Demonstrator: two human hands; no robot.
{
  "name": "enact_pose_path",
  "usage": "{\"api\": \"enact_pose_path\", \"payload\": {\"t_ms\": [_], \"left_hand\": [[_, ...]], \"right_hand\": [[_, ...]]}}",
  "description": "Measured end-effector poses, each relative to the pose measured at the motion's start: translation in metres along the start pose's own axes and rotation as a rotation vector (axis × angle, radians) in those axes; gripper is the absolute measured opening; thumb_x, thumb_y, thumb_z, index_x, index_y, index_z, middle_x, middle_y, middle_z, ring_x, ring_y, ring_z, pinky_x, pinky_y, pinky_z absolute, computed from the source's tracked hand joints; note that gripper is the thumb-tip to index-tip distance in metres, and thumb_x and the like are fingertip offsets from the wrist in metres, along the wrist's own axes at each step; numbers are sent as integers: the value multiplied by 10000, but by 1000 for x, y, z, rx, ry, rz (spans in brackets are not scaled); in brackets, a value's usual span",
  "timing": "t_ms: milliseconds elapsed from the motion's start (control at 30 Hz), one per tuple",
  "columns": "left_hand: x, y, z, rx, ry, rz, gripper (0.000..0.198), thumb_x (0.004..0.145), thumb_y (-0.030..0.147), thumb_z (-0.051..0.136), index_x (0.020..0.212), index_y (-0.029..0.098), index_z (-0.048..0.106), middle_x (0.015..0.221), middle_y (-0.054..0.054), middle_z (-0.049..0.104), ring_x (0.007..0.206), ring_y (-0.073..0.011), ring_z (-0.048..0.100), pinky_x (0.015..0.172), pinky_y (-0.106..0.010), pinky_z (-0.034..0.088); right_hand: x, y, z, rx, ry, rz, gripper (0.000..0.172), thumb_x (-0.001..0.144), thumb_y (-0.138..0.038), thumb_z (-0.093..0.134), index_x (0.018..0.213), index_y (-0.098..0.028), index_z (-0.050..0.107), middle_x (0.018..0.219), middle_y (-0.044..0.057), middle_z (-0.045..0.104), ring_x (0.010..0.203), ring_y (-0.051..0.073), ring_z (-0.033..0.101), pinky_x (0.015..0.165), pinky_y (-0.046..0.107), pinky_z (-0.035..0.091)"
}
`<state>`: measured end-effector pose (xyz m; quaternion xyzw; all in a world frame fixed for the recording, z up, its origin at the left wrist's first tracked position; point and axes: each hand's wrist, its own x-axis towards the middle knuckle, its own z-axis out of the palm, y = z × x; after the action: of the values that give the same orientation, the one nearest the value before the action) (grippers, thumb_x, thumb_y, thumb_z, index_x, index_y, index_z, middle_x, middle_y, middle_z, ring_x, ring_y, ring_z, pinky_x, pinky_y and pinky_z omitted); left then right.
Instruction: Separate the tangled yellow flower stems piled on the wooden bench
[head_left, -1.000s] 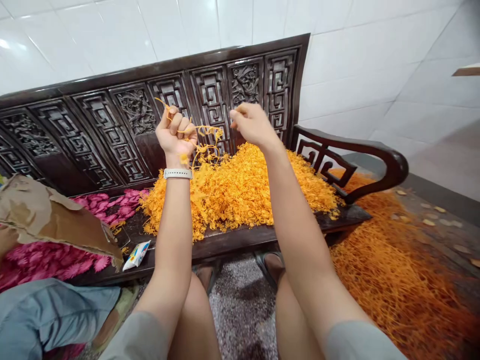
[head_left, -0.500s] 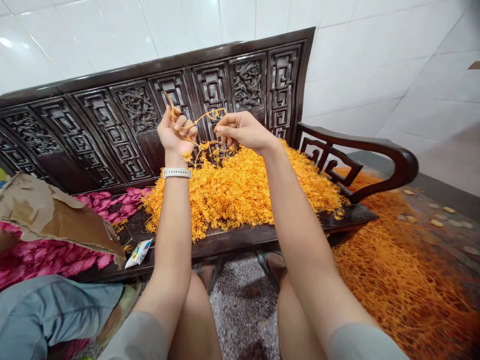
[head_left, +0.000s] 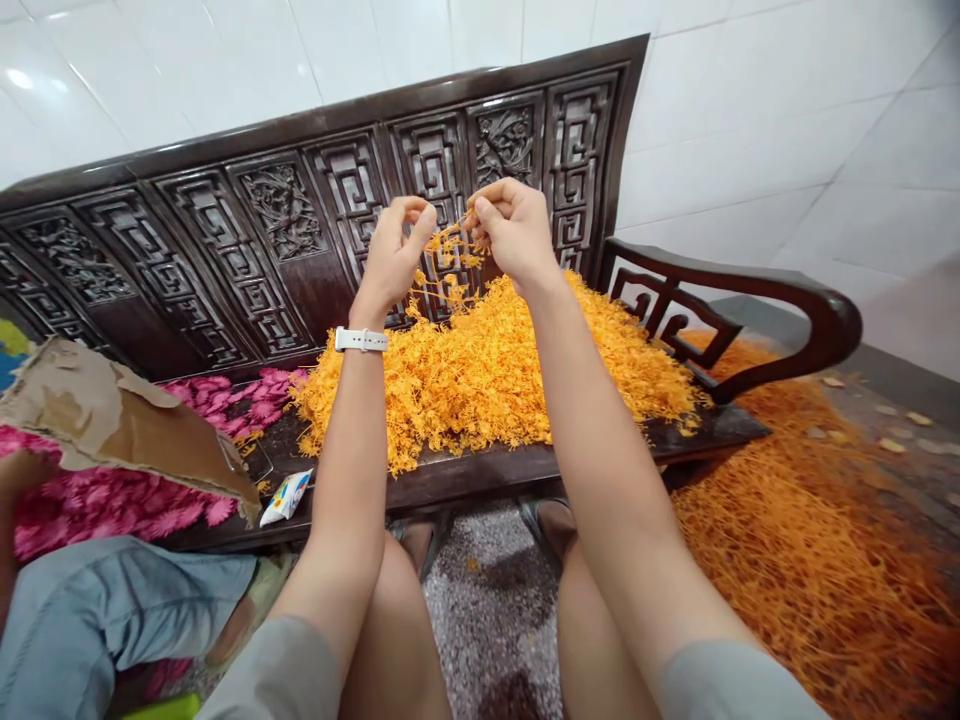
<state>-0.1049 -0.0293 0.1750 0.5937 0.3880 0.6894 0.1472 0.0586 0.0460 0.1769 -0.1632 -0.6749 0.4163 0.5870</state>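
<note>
My right hand [head_left: 517, 228] is closed, thumb and fingers pinching a thin orange plastic flower strand [head_left: 451, 245]. My left hand [head_left: 397, 245], with a white band on its wrist, is a little to the left, thumb and forefinger curled together. The strand runs from behind the left thumb to the right fingertips, and small blossoms dangle between the hands. Just what the left fingertips grip is partly hidden. Below both hands, a big heap of orange plastic flowers [head_left: 480, 385] lies on the dark carved wooden bench [head_left: 465, 478].
A torn cardboard box [head_left: 142, 420] stands at the left among pink plastic flowers [head_left: 127, 505]. Beside it lies a small white packet [head_left: 286, 497]. Another person's jeans leg [head_left: 127, 610] is at lower left. Orange stems [head_left: 802, 560] pile on the floor beyond the bench's armrest [head_left: 817, 300].
My left hand has turned and moved right, closer to the right hand. The stick that poked up from it no longer shows. My right hand has risen slightly, and the strand is bunched between them.
</note>
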Motion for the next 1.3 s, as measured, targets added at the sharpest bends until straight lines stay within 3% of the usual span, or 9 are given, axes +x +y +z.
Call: {"api": "enact_pose_path", "payload": {"t_ms": [100, 267, 367, 533, 667, 800, 900, 1067, 1300], "left_hand": [[3, -11, 0, 32, 47, 22, 348, 871, 444, 872, 857, 217, 609, 832, -20, 586, 880, -183, 578, 783, -268, 446], [4, -29, -3, 246, -135, 29, 220, 854, 326, 862, 778, 200, 698, 774, -34, 666, 752, -176, 538, 706, -279, 412], [4, -31, 0, 281, -81, 60, 178, 835, 268, 863, 729, 196, 739, 736, -33, 680, 694, -165, 513, 670, -284, 395], [-1, -33, 12, 124, -133, -9, 355, 887, 414, 841, 642, 187, 718, 655, -29, 643, 614, -137, 514, 606, -282, 381], [-4, -43, 19, 17, -151, -86, 365, 860, 498, 869, 719, 185, 744, 643, -34, 663, 562, -120, 556, 537, -256, 377], [-5, -49, 23, -100, -108, -132, 395, 879, 527, 850, 720, 191, 717, 597, -27, 642, 506, -96, 528, 483, -239, 354], [-7, -44, 27, -266, -63, -276, 455, 955, 600, 737, 728, 208, 688, 559, -20, 614, 461, -88, 480, 446, -246, 327], [-8, -40, 35, -413, -86, -436, 396, 953, 582, 746, 790, 230, 666, 559, 15, 584, 457, -79, 493, 436, -251, 313], [-5, -50, 37, -445, 15, -350, 339, 924, 532, 800, 857, 238, 647, 644, 21, 612, 489, -81, 472, 475, -262, 304]], "right_hand": [[2, 4, 4, -69, 55, -32, 393, 954, -607, 715, 932, -242, 574, 757, 1, 662, 846, 159, 672, 766, 309, 547], [3, 11, 8, -141, 62, -80, 295, 944, -495, 753, 1012, -253, 600, 952, 45, 726, 964, 202, 717, 850, 363, 591], [3, 13, 8, -150, 38, -96, 229, 950, -416, 731, 1053, -249, 614, 1009, 58, 724, 972, 200, 705, 849, 363, 586], [-1, 12, 5, -192, -66, -82, 117, 941, -277, 670, 1038, -222, 633, 1005, 65, 718, 932, 186, 676, 838, 354, 566], [-4, 13, 2, -242, -98, -106, 63, 900, -162, 637, 944, -207, 639, 964, 53, 719, 906, 181, 668, 876, 360, 553], [-6, 9, -1, -312, -100, -130, 14, 900, -184, 674, 900, -198, 677, 944, 51, 702, 839, 176, 639, 860, 368, 538], [-9, 2, -2, -410, -99, -113, 20, 885, -197, 713, 898, -194, 727, 987, 51, 698, 806, 166, 597, 831, 369, 519], [-13, 1, -3, -374, -256, -96, 44, 857, -166, 733, 849, -199, 706, 872, 33, 708, 846, 186, 620, 843, 378, 527], [-10, 20, -1, -516, -73, -169, 154, 865, -200, 791, 873, -209, 638, 1092, 82, 590, 1148, 257, 560, 1054, 451, 513]]}}
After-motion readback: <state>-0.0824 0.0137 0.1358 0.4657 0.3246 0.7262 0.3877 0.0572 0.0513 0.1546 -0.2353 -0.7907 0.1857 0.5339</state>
